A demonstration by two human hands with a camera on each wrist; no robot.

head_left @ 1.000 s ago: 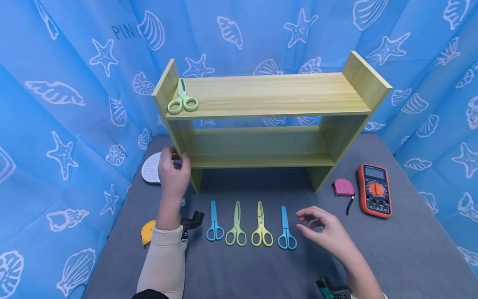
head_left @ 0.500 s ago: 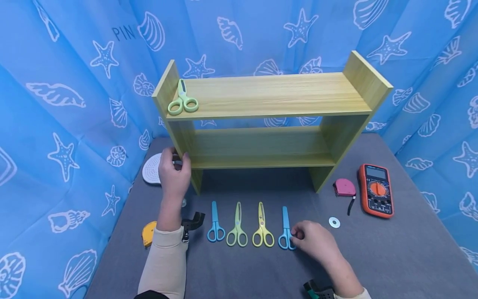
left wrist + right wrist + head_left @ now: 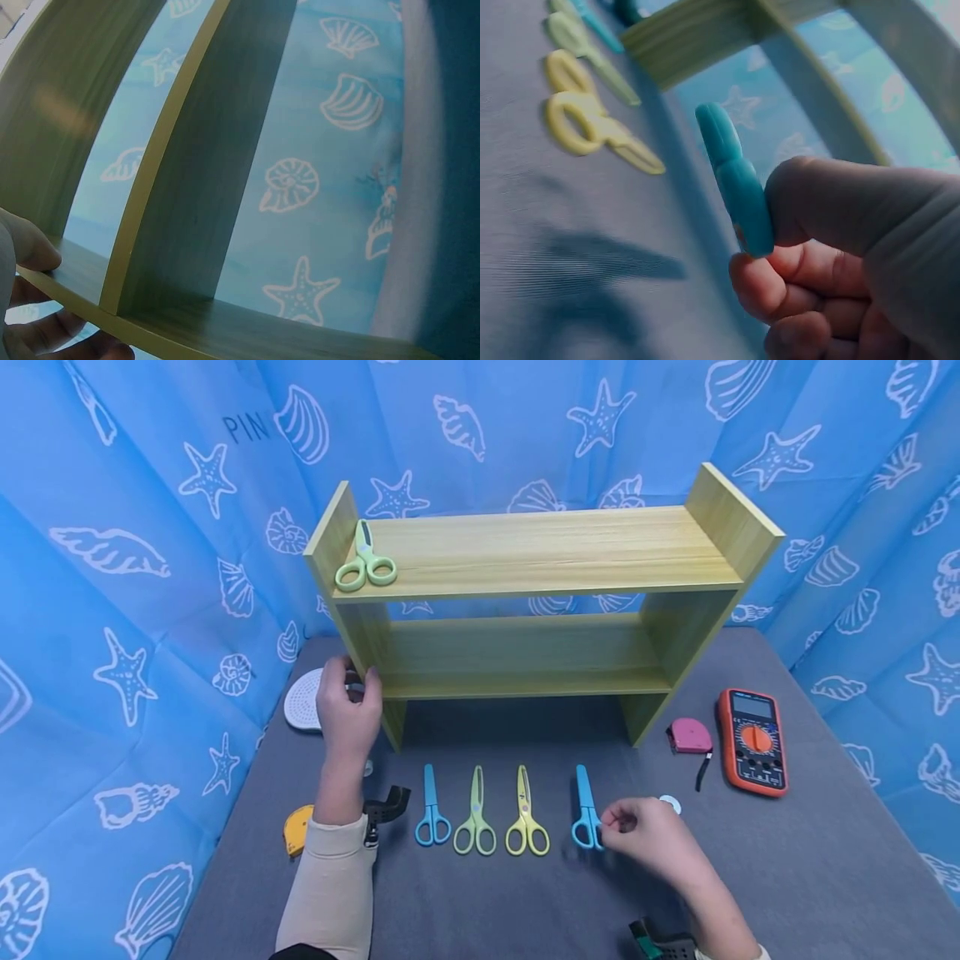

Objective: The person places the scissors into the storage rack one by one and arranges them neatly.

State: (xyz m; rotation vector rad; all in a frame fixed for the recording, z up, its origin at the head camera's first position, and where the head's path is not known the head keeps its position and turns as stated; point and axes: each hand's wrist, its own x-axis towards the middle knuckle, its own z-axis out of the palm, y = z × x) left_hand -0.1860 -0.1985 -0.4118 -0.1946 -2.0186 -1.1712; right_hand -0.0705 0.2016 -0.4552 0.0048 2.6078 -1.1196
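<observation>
My right hand (image 3: 652,835) pinches the handle of a pair of blue scissors (image 3: 584,797) between thumb and fingers. In the right wrist view these blue scissors (image 3: 739,187) are lifted, with a shadow on the cloth below. My left hand (image 3: 351,710) grips the left side panel of a wooden two-tier shelf (image 3: 525,685), thumb inside and fingers outside, as the left wrist view shows. Lying in a row before the shelf are yellow scissors (image 3: 527,827), green scissors (image 3: 475,827) and another blue pair (image 3: 432,818). More green scissors (image 3: 366,564) rest on the top tier's left end.
To the right lie an orange multimeter (image 3: 753,742), a pink tape measure (image 3: 690,736) and a white disc (image 3: 672,803) partly behind my right hand. A yellow tape measure (image 3: 297,831) and a white perforated object (image 3: 303,702) lie left. A patterned blue curtain (image 3: 480,435) hangs behind.
My right hand has come left to the rightmost blue scissors, taken hold of their handle and lifted them, tilting them and shifting slightly right. The left hand has stayed on the shelf.
</observation>
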